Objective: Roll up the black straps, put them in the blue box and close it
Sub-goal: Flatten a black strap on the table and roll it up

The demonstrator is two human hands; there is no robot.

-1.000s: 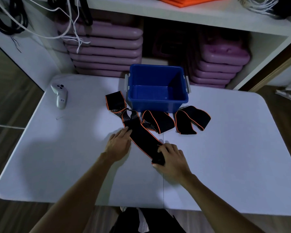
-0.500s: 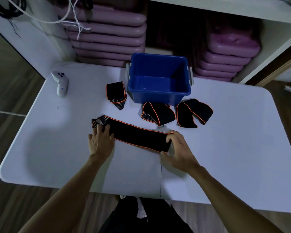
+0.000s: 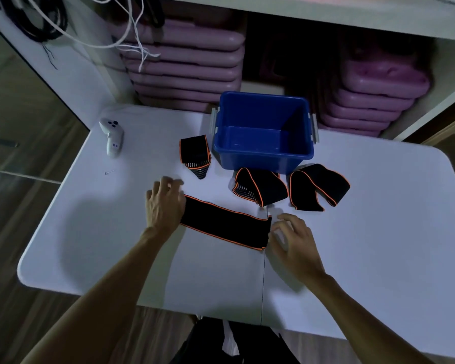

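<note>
In the head view, a long black fabric strap with orange edging [image 3: 225,225] is laid out flat on the white surface [image 3: 378,232], near the open blue plastic box [image 3: 263,153]. Its left end is pressed down by the left hand [image 3: 164,203], fingers spread and holding nothing. The right hand [image 3: 293,241] is loosely open just beside the right end. The strap is judged soft, light and limp (three folded black straps [image 3: 260,186] wait beside the box); rolling is best begun by pinching an end.
</note>
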